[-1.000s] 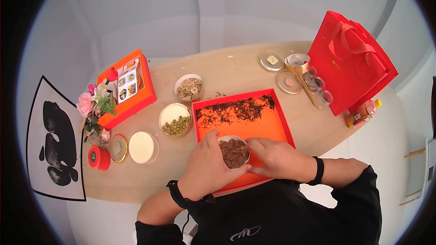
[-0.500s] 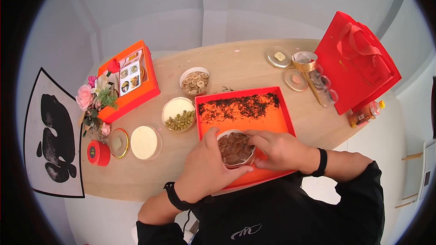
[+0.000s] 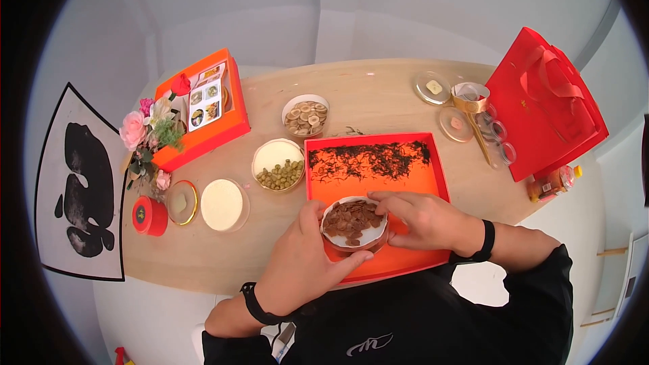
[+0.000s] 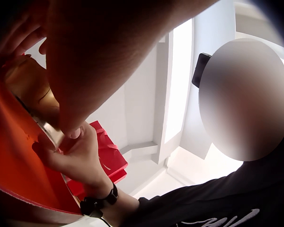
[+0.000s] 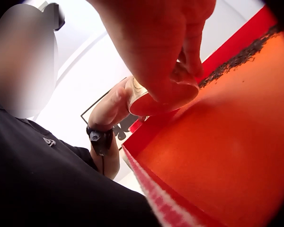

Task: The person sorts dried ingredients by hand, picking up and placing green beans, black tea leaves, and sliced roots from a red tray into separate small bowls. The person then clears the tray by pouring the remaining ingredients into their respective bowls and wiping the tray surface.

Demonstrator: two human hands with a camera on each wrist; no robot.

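A round bowl of thin brown slices is held over the near part of an orange tray with red walls. My left hand grips the bowl from the left, thumb along its near side. On the right, my right hand holds its rim, fingers bent over the edge. White inner surface shows near the bowl's front. Dark thin shreds lie in a band across the tray's far part. The left wrist view shows the bowl's shiny side; its underside appears in the right wrist view.
Left of the tray stand bowls of pale slices and green pieces, a cream round container, a red tin and an orange box with flowers. Rightward are lids, a golden strainer, a red bag and a bottle.
The brown slices have shifted toward the bowl's far side, baring white surface near the front. Both hands stay on the bowl. The whole head view has shifted slightly.
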